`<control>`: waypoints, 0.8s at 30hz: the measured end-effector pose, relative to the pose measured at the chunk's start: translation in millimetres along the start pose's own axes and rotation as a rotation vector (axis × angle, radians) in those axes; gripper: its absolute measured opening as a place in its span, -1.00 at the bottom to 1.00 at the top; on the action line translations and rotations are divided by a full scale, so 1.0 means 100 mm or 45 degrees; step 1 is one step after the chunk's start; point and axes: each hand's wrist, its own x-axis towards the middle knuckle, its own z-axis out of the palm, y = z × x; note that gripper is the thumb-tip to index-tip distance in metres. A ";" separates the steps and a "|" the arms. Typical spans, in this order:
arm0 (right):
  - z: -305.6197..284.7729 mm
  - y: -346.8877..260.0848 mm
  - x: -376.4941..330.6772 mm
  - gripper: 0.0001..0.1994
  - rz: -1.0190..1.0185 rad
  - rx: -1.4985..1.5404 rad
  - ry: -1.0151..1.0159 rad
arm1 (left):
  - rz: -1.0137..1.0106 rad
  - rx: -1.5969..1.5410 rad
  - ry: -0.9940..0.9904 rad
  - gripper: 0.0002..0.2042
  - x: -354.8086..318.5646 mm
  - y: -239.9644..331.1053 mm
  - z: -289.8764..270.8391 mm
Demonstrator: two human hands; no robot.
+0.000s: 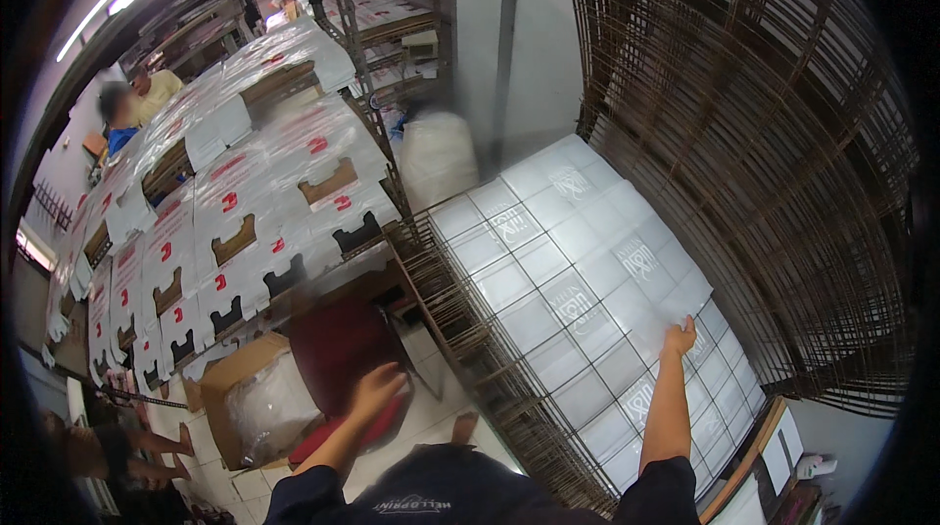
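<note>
White printed plastic bags (573, 305) lie in rows on a wire drying rack (519, 407) to my right. My right hand (681, 334) is over the near right part of these bags. Its fingers are curled together at the edge of one white bag, which looks slightly blurred. My left hand (380, 390) hangs in front of a dark red chair (338, 354), apart from the rack. Its fingers are stretched out, and nothing shows in them.
More wire racks (744, 133) stand raised along the right. At left, a long table carries stacks of white bags with red print (255, 172). An open cardboard box (259, 407) with clear plastic is beside the chair. Other people (137, 104) are at far left.
</note>
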 end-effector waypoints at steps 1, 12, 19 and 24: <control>-0.03 0.05 0.03 -0.52 -0.018 -0.013 0.007 | 0.009 -0.011 -0.025 -0.55 0.02 0.00 0.04; -0.10 -0.06 -0.05 -0.50 0.082 0.155 -0.050 | -0.036 -0.039 -0.037 -0.55 -0.09 0.17 0.12; -0.05 -0.06 -0.03 -0.50 0.087 0.150 -0.031 | -0.048 -0.076 -0.024 -0.58 -0.14 0.33 0.20; 0.01 -0.03 0.00 -0.51 0.135 0.255 -0.018 | -0.086 -0.128 -0.027 -0.59 -0.14 0.33 0.20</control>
